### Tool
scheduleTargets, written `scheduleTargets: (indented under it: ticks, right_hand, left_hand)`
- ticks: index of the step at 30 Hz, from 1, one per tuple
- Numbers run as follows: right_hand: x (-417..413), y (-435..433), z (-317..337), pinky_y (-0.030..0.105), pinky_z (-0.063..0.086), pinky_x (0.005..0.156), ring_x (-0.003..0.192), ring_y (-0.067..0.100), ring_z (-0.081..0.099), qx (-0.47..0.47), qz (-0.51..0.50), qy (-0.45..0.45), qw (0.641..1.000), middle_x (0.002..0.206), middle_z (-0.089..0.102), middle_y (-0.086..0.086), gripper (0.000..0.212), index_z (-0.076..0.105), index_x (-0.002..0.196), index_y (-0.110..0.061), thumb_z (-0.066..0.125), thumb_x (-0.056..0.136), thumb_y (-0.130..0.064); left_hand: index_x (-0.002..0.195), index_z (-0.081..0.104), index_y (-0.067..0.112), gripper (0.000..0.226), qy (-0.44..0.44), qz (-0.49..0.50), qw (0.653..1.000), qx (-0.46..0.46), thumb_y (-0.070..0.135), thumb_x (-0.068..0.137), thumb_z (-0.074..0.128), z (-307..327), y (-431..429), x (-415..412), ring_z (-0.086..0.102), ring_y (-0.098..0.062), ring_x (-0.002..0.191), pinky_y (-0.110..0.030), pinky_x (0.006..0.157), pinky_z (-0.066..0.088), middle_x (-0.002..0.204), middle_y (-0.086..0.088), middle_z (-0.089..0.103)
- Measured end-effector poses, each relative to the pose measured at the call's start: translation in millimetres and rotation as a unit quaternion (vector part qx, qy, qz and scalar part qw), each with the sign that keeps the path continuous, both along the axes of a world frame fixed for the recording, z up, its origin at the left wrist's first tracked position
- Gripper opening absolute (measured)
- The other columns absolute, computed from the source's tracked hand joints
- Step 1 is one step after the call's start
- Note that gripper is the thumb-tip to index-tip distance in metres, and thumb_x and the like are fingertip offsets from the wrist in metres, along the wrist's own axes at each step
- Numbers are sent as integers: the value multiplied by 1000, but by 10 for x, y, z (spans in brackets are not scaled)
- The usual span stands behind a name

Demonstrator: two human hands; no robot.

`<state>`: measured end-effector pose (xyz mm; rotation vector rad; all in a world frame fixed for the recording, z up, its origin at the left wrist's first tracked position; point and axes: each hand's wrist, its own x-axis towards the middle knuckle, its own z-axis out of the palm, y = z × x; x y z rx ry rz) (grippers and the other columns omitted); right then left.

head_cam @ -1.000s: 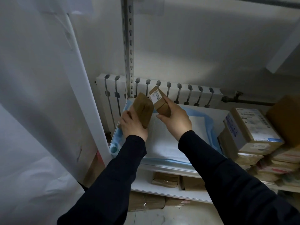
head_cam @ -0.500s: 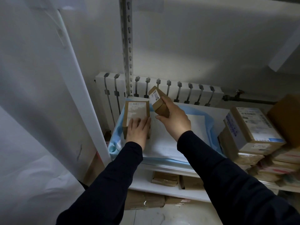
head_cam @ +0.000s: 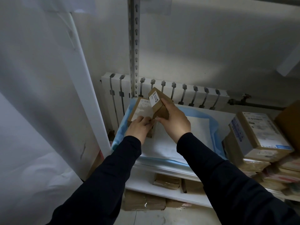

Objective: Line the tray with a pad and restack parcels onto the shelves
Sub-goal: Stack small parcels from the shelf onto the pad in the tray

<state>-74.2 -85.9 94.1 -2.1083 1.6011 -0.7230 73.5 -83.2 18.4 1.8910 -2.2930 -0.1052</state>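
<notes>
A blue-edged white pad [head_cam: 183, 127] lines the shelf tray [head_cam: 162, 166]. A brown parcel with a white label [head_cam: 141, 109] lies flat in the pad's back left corner. My left hand [head_cam: 139, 129] rests on its near end with fingers spread over the top. My right hand [head_cam: 173, 122] grips a smaller brown parcel [head_cam: 158, 101], tilted, held just above and to the right of the flat one. Its label faces left.
A stack of labelled parcels [head_cam: 259, 135] fills the shelf's right side. More brown parcels [head_cam: 167, 181] sit on the lower shelf and on the floor below. A slotted metal upright [head_cam: 134, 46] and a white radiator [head_cam: 178, 90] stand behind. A white panel [head_cam: 87, 88] leans at left.
My left hand laid its parcel flat in the pad's back left corner and stays on it. My right hand brought the smaller parcel leftward, close over the flat one.
</notes>
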Motion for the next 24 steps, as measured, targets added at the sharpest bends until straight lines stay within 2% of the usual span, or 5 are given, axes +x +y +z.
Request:
scheduleTargets:
  ticks: [3, 7, 11, 16, 24]
  right_hand:
    - [16, -9, -14, 43, 47, 95, 127, 20, 47, 4, 2, -1, 1000, 145, 45, -8, 67, 28, 145, -37, 62, 88, -34]
    - [16, -28, -17, 44, 46, 97, 128, 20, 47, 12, 0, -7, 1000, 145, 45, -8, 67, 28, 146, -38, 62, 87, -33]
    - [23, -39, -28, 43, 46, 97, 128, 19, 46, 17, 2, -12, 1000, 145, 44, -8, 68, 28, 146, -38, 62, 87, -32]
    - [32, -62, -13, 43, 43, 101, 132, 20, 41, 18, 8, 14, 1000, 149, 39, -6, 69, 26, 147, -35, 61, 88, -32]
    - [257, -108, -35, 50, 33, 108, 142, 26, 25, 41, 36, 127, 990, 158, 21, -5, 67, 17, 150, -35, 53, 93, -34]
  left_hand:
    - [141, 41, 14, 43, 24, 33, 999, -7, 14, 98, 39, -18, -3, -56, 38, -31, 125, -34, 98, 32, 139, -8, 42]
    - [133, 52, 17, 49, 18, 45, 997, -64, 37, 89, 58, 13, 41, -139, 44, -36, 120, -43, 98, 33, 131, -14, 51]
    - [148, 12, 34, 93, 128, 212, 968, 41, 66, 75, 59, 79, -21, -94, 10, -40, 142, -53, 115, 8, 155, -16, 9]
    - [148, 15, 25, 100, 222, 287, 930, 53, 65, 70, 65, 90, -64, -86, 26, -38, 133, -46, 111, 29, 144, -19, 25]
    - [147, 16, 20, 108, 251, 290, 921, 72, 54, 64, 77, 136, 4, 58, 31, -34, 131, -45, 109, 26, 143, -12, 33]
